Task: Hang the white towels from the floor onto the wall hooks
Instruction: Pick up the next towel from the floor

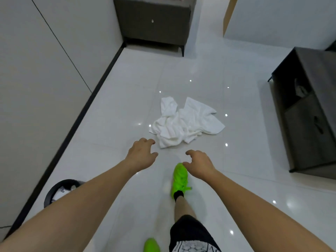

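Note:
A crumpled heap of white towels (185, 121) lies on the glossy white tile floor in the middle of the view. My left hand (142, 154) reaches forward just short of the heap's near edge, fingers curled and apart, holding nothing. To its right, my right hand (199, 163) is also stretched out with empty, loosely spread fingers, above my bright green shoe (180, 177). Neither hand touches the towels. No wall hooks are in view.
A white wall (45, 79) with a dark baseboard runs along the left. A black waste bin (60, 190) stands beside it at lower left. A dark cabinet (152, 20) stands at the back, and a dark low shelf unit (309, 110) on the right.

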Available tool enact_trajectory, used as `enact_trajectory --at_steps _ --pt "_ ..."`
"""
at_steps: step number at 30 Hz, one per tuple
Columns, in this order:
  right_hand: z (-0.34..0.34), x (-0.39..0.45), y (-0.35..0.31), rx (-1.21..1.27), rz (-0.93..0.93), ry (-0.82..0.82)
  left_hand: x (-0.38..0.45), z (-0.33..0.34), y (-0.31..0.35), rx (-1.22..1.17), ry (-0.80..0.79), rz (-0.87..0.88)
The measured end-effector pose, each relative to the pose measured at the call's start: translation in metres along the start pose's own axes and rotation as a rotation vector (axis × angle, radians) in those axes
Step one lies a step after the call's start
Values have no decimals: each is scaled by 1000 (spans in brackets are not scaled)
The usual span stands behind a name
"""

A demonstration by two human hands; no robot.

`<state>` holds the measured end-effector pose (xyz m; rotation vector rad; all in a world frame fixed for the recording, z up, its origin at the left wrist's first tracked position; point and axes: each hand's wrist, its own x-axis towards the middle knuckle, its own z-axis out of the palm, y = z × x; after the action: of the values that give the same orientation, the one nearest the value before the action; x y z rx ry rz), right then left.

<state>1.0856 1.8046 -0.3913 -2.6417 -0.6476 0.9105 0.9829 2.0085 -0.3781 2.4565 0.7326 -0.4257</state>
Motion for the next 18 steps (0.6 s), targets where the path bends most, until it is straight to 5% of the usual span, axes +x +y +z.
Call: enact_trajectory --at_steps 12,18 --pt "-20 308 31 122 142 -249 305 -6 4 -5 -136 -120" --pt "27 417 61 131 243 -310 421 50 -21 -151 -221 -248"
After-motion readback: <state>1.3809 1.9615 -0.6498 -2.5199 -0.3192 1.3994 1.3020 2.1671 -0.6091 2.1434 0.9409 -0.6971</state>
